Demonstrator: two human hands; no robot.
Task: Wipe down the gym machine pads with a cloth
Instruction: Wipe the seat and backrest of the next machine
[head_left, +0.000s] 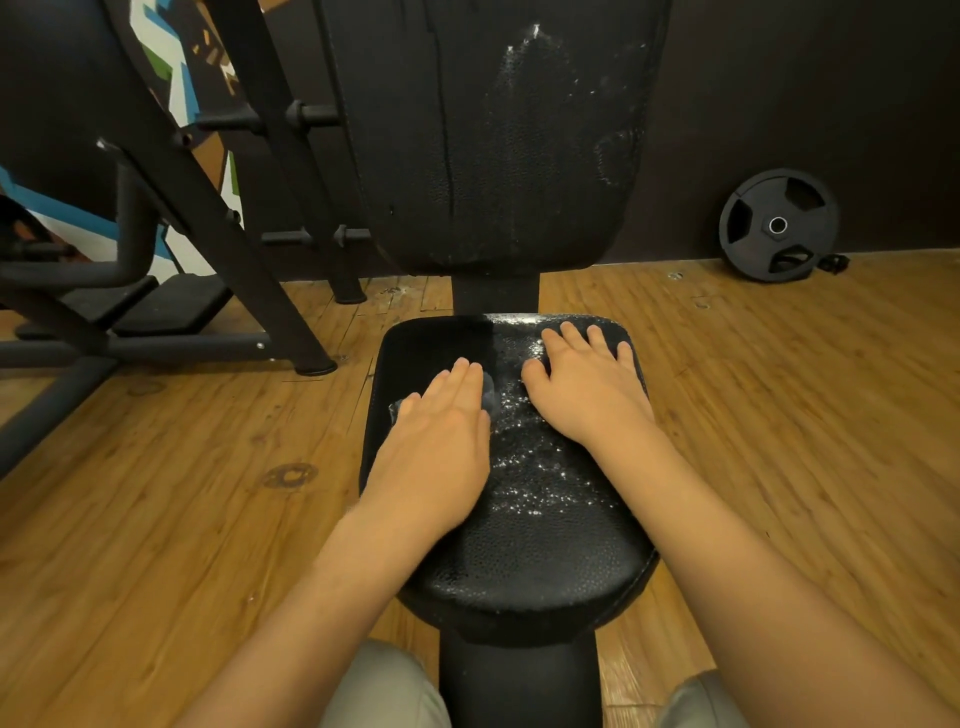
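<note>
The left hand (441, 441), flat and released, presses a dark cloth (489, 392) onto the seat pad's (545, 561) left half. The right hand (587, 395) rests flat, holding nothing, on its far right part.

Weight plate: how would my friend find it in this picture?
Start at the dark wall behind the seat pad and follow it right, down to the wooden floor. The weight plate leans against the wall there. It is the only round thing: black, with three cut-out grips and a shiny middle.
</note>
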